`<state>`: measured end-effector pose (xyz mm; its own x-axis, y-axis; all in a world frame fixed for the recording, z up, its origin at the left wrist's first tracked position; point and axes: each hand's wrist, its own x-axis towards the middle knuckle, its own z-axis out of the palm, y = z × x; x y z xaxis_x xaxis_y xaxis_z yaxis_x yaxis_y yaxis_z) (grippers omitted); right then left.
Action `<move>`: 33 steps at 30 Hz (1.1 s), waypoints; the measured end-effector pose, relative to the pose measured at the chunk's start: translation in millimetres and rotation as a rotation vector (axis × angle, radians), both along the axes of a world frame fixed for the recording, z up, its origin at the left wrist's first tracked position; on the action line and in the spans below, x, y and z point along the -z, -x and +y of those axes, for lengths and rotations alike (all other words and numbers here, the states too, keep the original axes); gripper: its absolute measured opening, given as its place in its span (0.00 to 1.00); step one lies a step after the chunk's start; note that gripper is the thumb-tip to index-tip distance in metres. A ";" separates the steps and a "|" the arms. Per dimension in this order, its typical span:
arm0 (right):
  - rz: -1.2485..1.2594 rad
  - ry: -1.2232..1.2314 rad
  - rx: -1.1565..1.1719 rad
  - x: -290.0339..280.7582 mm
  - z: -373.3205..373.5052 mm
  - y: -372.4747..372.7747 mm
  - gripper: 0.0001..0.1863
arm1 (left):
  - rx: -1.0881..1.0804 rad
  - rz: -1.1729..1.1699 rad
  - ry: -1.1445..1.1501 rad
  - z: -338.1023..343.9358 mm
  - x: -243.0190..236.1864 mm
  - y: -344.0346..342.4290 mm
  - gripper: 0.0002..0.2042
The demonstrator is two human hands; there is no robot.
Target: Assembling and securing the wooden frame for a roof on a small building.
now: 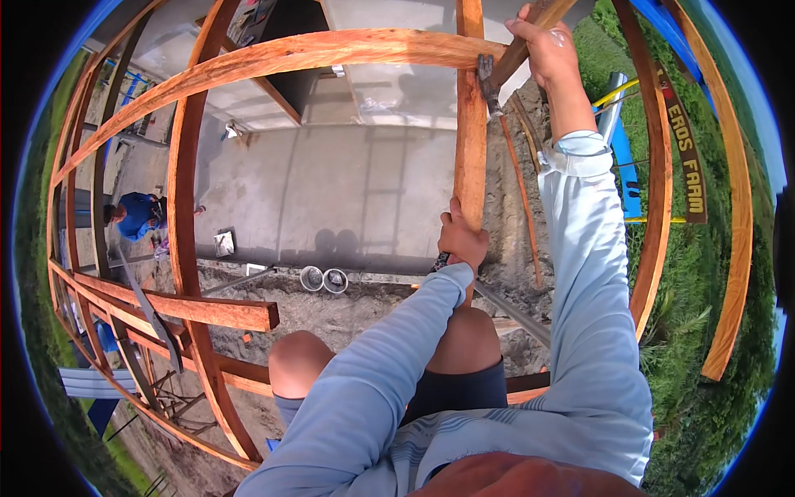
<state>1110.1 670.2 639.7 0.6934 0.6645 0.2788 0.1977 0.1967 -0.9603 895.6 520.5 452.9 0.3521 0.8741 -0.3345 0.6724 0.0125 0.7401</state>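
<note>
High on the right, my right hand (546, 45) is closed round the wooden handle of a hammer; its dark head (489, 91) rests on or just over a long timber beam (468, 149), near where a crossing rafter (331, 50) meets it. Whether the head touches the wood I cannot tell. Lower down, my left hand (464, 236) grips that same long beam, fingers wrapped over its edge. My bent knees show below, either side of my left forearm.
Timber framing (186, 207) surrounds me above a concrete floor (323, 182). Far below left is a person in blue (137, 215); two white buckets (335, 281) sit by the floor's edge. Short boards (232, 311) lie across the left framing. Grass and a painted sign (687, 149) are right.
</note>
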 end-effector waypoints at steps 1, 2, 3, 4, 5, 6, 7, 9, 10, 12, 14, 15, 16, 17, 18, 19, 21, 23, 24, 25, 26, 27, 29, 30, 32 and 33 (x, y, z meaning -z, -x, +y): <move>0.003 -0.058 -0.127 0.2 6.1 -2.3 0.11 | 0.010 0.001 0.009 0.1 -2.3 -1.1 0.42; 0.003 -0.059 -0.126 2.9 3.8 -4.0 0.11 | 0.011 0.001 0.008 1.1 -2.6 -3.9 0.42; 0.093 -0.068 -0.056 5.4 0.1 7.2 0.11 | 0.007 0.019 0.002 3.3 -1.2 -0.6 0.42; 0.171 -0.073 0.022 4.4 -7.5 14.1 0.12 | 0.011 0.026 -0.001 1.5 -1.8 -1.8 0.42; 0.174 -0.067 0.021 8.7 -14.0 22.7 0.12 | 0.009 0.029 0.005 -1.5 -2.2 -1.0 0.42; 0.103 -0.107 0.052 16.8 -18.6 31.3 0.10 | -0.004 -0.005 -0.007 -1.7 -1.7 -0.7 0.41; 0.033 -0.148 0.084 21.9 -20.9 36.0 0.10 | -0.017 -0.039 -0.018 -1.9 -0.9 0.1 0.39; 0.067 -0.165 0.109 16.4 -19.9 29.6 0.10 | -0.013 -0.024 -0.020 0.0 0.5 2.1 0.39; 0.054 -0.170 0.032 2.4 -18.8 27.6 0.10 | -0.008 -0.014 -0.020 2.6 0.0 1.9 0.39; 0.016 -0.158 -0.021 -33.6 -27.3 14.7 0.10 | 0.014 -0.029 0.012 2.8 -7.8 -5.5 0.39; -0.060 -0.129 0.006 -59.3 -31.1 3.0 0.09 | 0.028 -0.018 0.046 5.9 -12.6 -4.9 0.39; -0.098 -0.113 0.017 -65.3 -36.1 1.5 0.09 | 0.027 -0.025 0.042 7.4 -16.4 -4.8 0.39; -0.186 -0.060 0.062 -62.5 -38.7 17.7 0.08 | 0.026 -0.033 0.029 10.4 -18.5 -5.2 0.39; -0.276 -0.006 0.108 -53.8 -45.1 40.7 0.08 | 0.032 -0.034 0.029 4.4 -16.7 -2.6 0.39; -0.019 -0.355 0.001 -28.4 -44.1 59.6 0.08 | 0.016 -0.008 0.023 9.0 -5.9 5.2 0.38; -0.064 -0.350 0.010 -17.0 -56.9 83.0 0.07 | 0.013 0.001 0.028 11.2 0.6 6.2 0.37; -0.163 -0.229 0.097 -34.3 -68.4 107.2 0.07 | 0.015 0.022 0.055 4.7 -8.8 5.0 0.37; -0.152 -0.205 0.098 -38.9 -71.0 99.1 0.07 | 0.023 -0.026 0.041 10.7 -20.4 1.8 0.38; -0.146 -0.220 0.064 -41.8 -65.8 90.4 0.08 | 0.038 0.003 0.065 9.4 -24.1 5.5 0.38; -0.156 -0.233 0.060 -43.1 -70.2 87.3 0.08 | 0.035 -0.007 0.053 9.0 -23.3 2.5 0.38; -0.108 -0.218 0.023 -40.6 -79.2 85.5 0.08 | 0.033 -0.014 0.047 9.0 -19.5 -1.4 0.38; -0.053 -0.197 -0.015 -34.8 -88.2 86.7 0.09 | 0.029 -0.014 0.046 8.3 -16.4 -1.0 0.37; -0.053 -0.268 -0.041 -25.6 -103.2 89.1 0.10 | 0.036 -0.020 0.050 9.6 -15.2 -1.1 0.38; -0.046 -0.266 -0.040 -24.9 -114.2 95.0 0.10 | 0.045 -0.019 0.063 10.4 -14.2 0.2 0.38; -0.048 -0.271 -0.042 -32.1 -139.3 107.6 0.11 | 0.044 -0.031 0.063 14.2 -15.2 0.9 0.38; -0.064 -0.316 -0.076 -37.6 -155.8 114.0 0.12 | 0.051 -0.039 0.074 14.3 -15.8 0.4 0.38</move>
<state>996.1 514.5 677.3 0.6195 0.5876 0.5206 0.2289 0.4992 -0.8357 895.3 534.8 468.7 0.4098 0.8279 -0.3829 0.6439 0.0348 0.7643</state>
